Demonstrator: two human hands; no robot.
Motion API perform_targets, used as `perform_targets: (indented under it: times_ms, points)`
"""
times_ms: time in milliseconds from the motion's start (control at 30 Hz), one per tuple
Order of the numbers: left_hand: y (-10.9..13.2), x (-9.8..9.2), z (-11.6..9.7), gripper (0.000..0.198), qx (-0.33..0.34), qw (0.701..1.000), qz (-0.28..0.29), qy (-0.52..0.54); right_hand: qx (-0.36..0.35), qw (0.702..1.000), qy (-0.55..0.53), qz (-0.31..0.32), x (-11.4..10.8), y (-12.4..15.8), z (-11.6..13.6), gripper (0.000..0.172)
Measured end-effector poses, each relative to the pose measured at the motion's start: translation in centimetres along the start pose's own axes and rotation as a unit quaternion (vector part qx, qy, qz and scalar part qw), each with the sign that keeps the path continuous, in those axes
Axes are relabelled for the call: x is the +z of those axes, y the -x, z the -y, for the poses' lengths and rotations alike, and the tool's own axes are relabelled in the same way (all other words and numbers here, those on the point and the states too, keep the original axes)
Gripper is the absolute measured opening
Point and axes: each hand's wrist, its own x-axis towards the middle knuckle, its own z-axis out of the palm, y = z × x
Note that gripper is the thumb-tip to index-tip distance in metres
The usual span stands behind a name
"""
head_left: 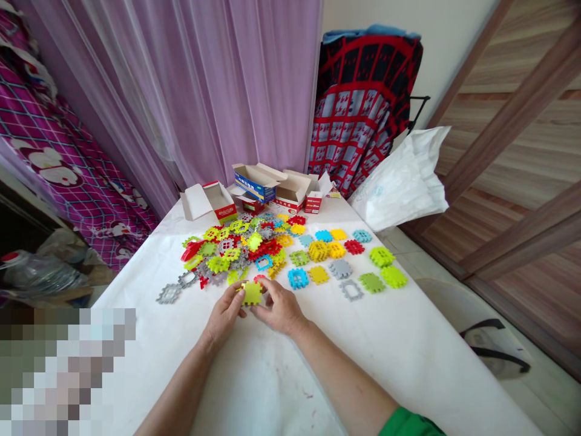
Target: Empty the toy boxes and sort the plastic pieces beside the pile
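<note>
Both hands meet near the middle of the table, at the near edge of a heap of colored plastic pieces (227, 248). Between them is a yellow-green notched square piece (251, 293). My left hand (227, 307) pinches its left side, with the thumb on the face. On its right side, my right hand (279, 307) grips the edge with thumb and fingers. Right of the heap lie sorted pieces, among them a blue one (298, 278), a yellow one (318, 275), a gray frame (351, 290) and a green one (371, 283).
Open cardboard boxes, one blue (255, 184) and one red and white (222, 203), stand at the back of the white table (385, 357). A white bag (402, 181) hangs by the right back edge. A plastic bottle (36, 272) is at the left, beyond the table.
</note>
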Motion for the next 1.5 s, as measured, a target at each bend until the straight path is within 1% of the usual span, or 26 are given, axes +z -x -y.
perform_targets:
  times_ms: [100,167,233,333,400,467,500,567,633,700,833,1033,1233,1367,1500]
  points:
    - [0.4,-0.3,-0.3,0.064,0.002,1.0,-0.011,0.015,-0.017,1.0,0.02,-0.008,-0.9,0.7,-0.2,0.06]
    - [0.5,-0.4,-0.4,0.067,0.002,0.999,-0.01,0.032,-0.024,0.998,0.04,-0.032,-2.3,1.5,-0.7,0.058]
    - [0.6,-0.5,-0.4,0.067,0.0,0.999,0.002,0.034,-0.015,0.995,0.061,-0.08,-4.3,2.4,-1.9,0.053]
    - [0.5,-0.5,-0.2,0.065,0.003,1.0,0.015,0.02,0.029,0.978,0.093,-0.186,-8.6,4.1,-4.8,0.049]
    - [0.5,-0.5,-0.1,0.064,0.008,1.0,0.021,0.012,0.086,0.95,0.123,-0.275,-11.9,5.5,-7.3,0.048]
    - [0.4,-0.5,0.0,0.063,0.012,1.0,0.026,0.004,0.15,0.902,0.17,-0.367,-15.2,7.1,-9.9,0.051]
    - [0.4,-0.5,0.1,0.064,0.014,1.0,0.028,0.001,0.18,0.877,0.196,-0.4,-16.6,7.8,-11.0,0.054]
    - [0.3,-0.5,0.2,0.065,0.015,0.999,0.031,-0.006,0.244,0.834,0.233,-0.437,-18.8,9.0,-13.0,0.058]
    - [0.3,-0.5,0.3,0.064,0.015,0.999,0.034,-0.012,0.297,0.808,0.255,-0.441,-20.0,9.6,-14.3,0.058]
    - [0.3,-0.5,0.4,0.063,0.016,0.999,0.035,-0.017,0.328,0.798,0.271,-0.427,-20.4,9.7,-15.0,0.056]
    - [0.2,-0.4,0.5,0.063,0.022,0.999,0.031,-0.025,0.35,0.793,0.298,-0.4,-20.0,9.0,-15.6,0.052]
    - [0.3,-0.5,0.5,0.06,0.027,0.998,0.037,-0.035,0.377,0.793,0.285,-0.385,-19.8,8.8,-16.1,0.054]
    - [0.3,-0.5,0.4,0.062,0.025,0.998,0.042,-0.036,0.396,0.798,0.265,-0.369,-20.0,9.0,-15.9,0.055]
    - [0.3,-0.5,0.3,0.063,0.021,0.998,0.041,-0.036,0.418,0.797,0.267,-0.345,-20.1,8.8,-15.6,0.057]
    - [0.3,-0.4,0.3,0.065,0.015,0.998,0.041,-0.038,0.424,0.798,0.28,-0.324,-20.1,8.6,-15.4,0.062]
